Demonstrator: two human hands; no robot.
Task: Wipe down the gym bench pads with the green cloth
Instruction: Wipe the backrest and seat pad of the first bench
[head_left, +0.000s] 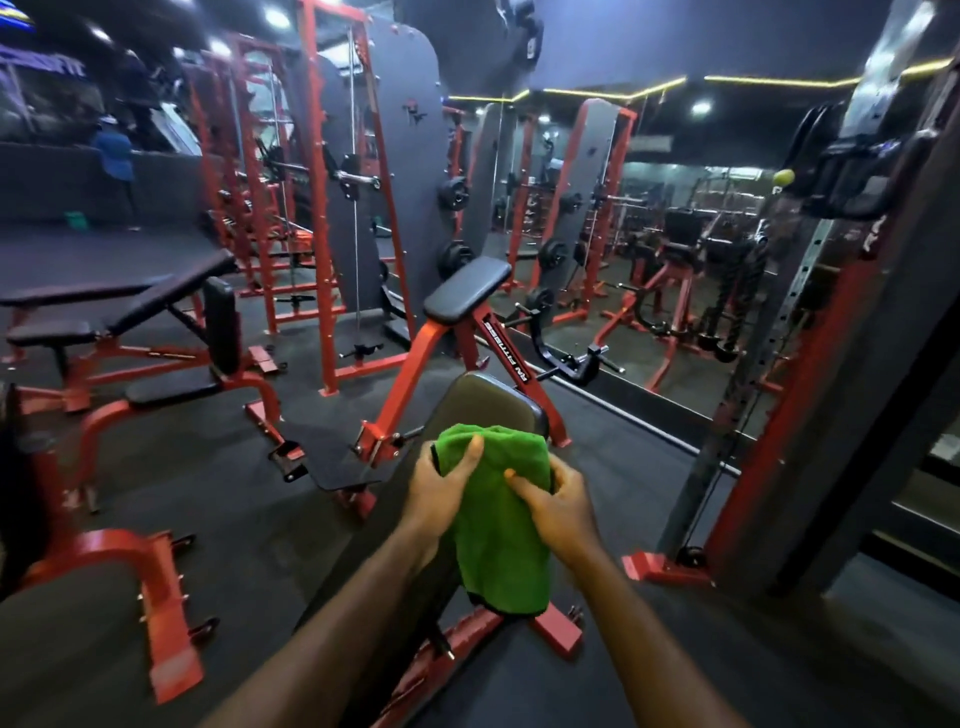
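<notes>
**Green cloth held in both hands over bench pad**

Cloth: bright green microfibre cloth (501, 514), bunched and folded, sits low centre in the head view, directly in front of the dark padded backrest of a red-framed bench (483, 397), whose top edge shows at 12 o'clock from the cloth. Lower end of cloth hangs free. Left hand (441, 486) grips the cloth's edge at 9 o'clock, thumb laid across the top fold, fingers curled behind. Right hand (558, 506) pinches the cloth at 3 o'clock, thumb pressed onto the fabric, fingers wrapped underneath. Second small black pad on a red stand (467, 283) stands at 12 o'clock, further off. Mirror wall (675, 234) at 2 o'clock.
</notes>
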